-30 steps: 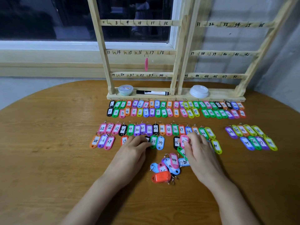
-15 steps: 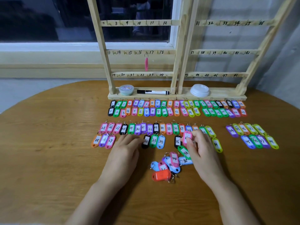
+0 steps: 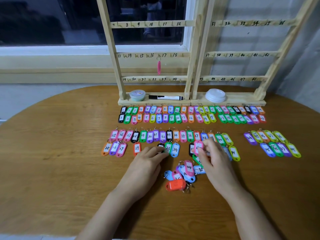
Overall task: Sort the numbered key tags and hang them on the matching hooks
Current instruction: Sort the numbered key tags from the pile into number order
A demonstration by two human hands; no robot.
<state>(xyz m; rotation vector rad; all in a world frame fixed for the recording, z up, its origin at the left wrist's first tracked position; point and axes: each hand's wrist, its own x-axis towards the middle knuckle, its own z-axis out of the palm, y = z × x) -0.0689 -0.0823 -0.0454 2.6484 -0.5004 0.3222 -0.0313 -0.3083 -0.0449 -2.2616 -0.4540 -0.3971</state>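
Note:
Numbered key tags lie in rows on the wooden table [image 3: 60, 153]. My right hand [image 3: 214, 163] pinches a pink tag [image 3: 198, 146] over the lower row, beside a black tag [image 3: 191, 148]. Flat on the table, my left hand [image 3: 147, 165] reaches with straight fingers to a black tag [image 3: 160, 146] next to the green tag 33 [image 3: 168, 148]. Between my hands sits a loose pile of tags with an orange one [image 3: 175, 185] in front. The wooden hook rack [image 3: 190, 102] stands behind, and one pink tag [image 3: 159, 67] hangs on it near hook 17.
On the rack's base sit a small round tub [image 3: 137, 95], a black marker [image 3: 166, 97] and a white lid [image 3: 215, 95]. A separate group of tags [image 3: 271, 142] lies at the right. A window and sill are behind the rack.
My left hand drew back a little, then slid right until its fingertips reached the black tag beside 33. My right hand keeps the pink tag in almost the same spot.

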